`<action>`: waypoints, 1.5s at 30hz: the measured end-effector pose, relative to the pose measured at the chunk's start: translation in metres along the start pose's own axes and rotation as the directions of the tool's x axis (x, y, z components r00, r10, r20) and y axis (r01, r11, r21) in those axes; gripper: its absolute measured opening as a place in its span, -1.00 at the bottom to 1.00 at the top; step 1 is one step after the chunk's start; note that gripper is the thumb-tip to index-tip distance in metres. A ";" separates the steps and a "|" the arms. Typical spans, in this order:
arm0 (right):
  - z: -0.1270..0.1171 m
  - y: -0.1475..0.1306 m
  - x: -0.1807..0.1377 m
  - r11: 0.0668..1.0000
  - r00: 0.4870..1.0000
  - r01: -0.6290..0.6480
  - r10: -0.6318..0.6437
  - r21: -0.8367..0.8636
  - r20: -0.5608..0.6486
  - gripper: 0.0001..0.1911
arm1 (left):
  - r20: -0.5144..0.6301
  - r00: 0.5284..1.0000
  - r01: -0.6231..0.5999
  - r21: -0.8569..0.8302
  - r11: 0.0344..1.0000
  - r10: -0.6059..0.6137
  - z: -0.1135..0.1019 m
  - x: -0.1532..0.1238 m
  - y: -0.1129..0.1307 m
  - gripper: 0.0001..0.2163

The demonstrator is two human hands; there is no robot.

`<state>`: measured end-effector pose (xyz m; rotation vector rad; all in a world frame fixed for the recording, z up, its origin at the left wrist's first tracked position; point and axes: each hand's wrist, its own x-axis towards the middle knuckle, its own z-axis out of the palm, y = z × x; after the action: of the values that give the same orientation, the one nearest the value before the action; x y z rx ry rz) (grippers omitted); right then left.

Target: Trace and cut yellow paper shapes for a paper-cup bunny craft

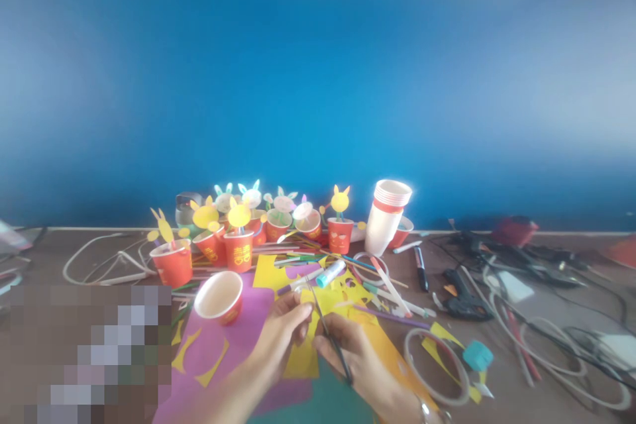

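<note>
A red cup (pixel 219 298) lies tilted on purple paper (pixel 238 338), just left of the left hand (pixel 281 338). Farther back and to the left stands a cluster of red cups topped with paper bunny heads (pixel 238 225).

The left hand pinches the edge of a yellow sheet (pixel 304 358) between thumb and fingers, closed on it. The sheet hangs between the two hands, above teal paper (pixel 318 404).

The right hand (pixel 358 358) is just beside the left, fingers closed around the handles of scissors (pixel 330 338), whose thin blades point up and away toward the left fingertips; whether the blades touch the sheet is unclear.

Beyond both hands lie a glue stick (pixel 330 273) and scattered pens (pixel 392 291). Right of the right hand sits a tape ring (pixel 437 364), and farther back a stack of white cups (pixel 387 215). A glue gun (pixel 462 298) and cables (pixel 546 338) lie well to the right.
</note>
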<state>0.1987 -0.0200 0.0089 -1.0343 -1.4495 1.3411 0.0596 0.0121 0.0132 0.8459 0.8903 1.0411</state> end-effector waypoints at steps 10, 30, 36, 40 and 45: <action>0.002 0.005 -0.002 0.993 0.994 -0.107 0.104 0.053 0.045 -0.63 | 0.034 0.999 0.004 -0.053 0.999 -0.002 0.000 0.000 -0.002 -0.79; 0.003 -0.007 -0.003 0.998 0.998 -0.062 0.062 0.009 0.022 -0.62 | 0.069 0.998 0.009 -0.057 0.998 -0.005 -0.001 0.001 -0.001 -0.80; 0.001 -0.002 -0.004 1.000 1.000 -0.022 0.022 -0.013 0.014 -0.61 | 0.051 0.998 0.031 -0.061 0.998 -0.028 0.000 0.000 0.000 -0.78; 0.000 -0.002 -0.003 0.999 1.000 -0.016 0.016 -0.037 0.008 -0.59 | 0.018 0.999 0.029 -0.058 0.998 -0.028 0.001 -0.002 0.003 -0.78; 0.000 -0.007 -0.002 0.999 0.999 -0.034 0.034 -0.011 0.005 -0.59 | 0.009 0.999 0.035 -0.052 0.998 -0.034 0.003 -0.003 0.006 -0.77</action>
<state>0.1987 -0.0222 0.0155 -1.0673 -1.4502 1.3625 0.0596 0.0104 0.0203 0.7883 0.8644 1.0256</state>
